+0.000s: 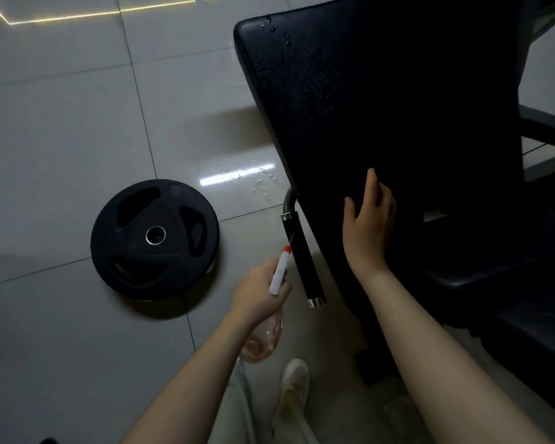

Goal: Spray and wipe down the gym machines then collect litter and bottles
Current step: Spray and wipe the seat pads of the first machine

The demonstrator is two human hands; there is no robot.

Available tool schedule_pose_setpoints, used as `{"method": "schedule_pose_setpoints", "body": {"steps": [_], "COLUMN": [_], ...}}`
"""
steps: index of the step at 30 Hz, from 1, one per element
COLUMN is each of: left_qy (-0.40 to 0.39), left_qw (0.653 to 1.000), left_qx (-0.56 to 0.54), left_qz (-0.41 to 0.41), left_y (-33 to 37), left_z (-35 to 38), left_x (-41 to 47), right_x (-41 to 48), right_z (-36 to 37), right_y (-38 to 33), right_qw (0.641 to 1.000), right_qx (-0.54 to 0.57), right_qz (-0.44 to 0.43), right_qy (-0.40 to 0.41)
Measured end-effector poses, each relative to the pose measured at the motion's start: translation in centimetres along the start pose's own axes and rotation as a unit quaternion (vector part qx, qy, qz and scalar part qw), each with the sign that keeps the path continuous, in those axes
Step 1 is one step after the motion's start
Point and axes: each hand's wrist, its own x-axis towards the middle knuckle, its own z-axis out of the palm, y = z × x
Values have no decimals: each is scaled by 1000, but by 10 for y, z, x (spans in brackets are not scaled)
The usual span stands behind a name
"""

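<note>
We log a tiled floor (77, 123) with droplets (260, 179) beside the black pad (382, 91) (also wet). Our left hand (258, 294) grips a clear spray bottle (279, 274), contents unclear; our right hand (369, 209) rests on the pad, fingers relaxed.

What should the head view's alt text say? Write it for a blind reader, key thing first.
A person's left hand aims a spray bottle at a gym machine's black handle while the right hand rests on its black pad, wet with droplets at the far end. A black weight plate lies on the grey tiled floor to the left.
</note>
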Motion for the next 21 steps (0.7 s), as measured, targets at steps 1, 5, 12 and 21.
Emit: {"method": "schedule_pose_setpoints", "body": {"steps": [1,5,12,21], "left_qy": [1,-15,-32,-85], "left_qw": [1000,998,994,986], "left_qx": [4,54,101,141], "left_qz": [-2,19,27,30], "left_y": [1,4,-1,-7], "left_z": [0,1,10,24], "left_x": [0,-5,-24,-46], "right_x": [-1,-6,-18,-45], "right_z": [-1,-5,-11,-17], "right_y": [-1,-4,-8,-4], "right_qw": [1000,1000,999,996], "right_qx": [-6,-20,-27,19], "right_qz": [-6,-11,-30,-70], "right_qy": [3,2,-19,-54]}}
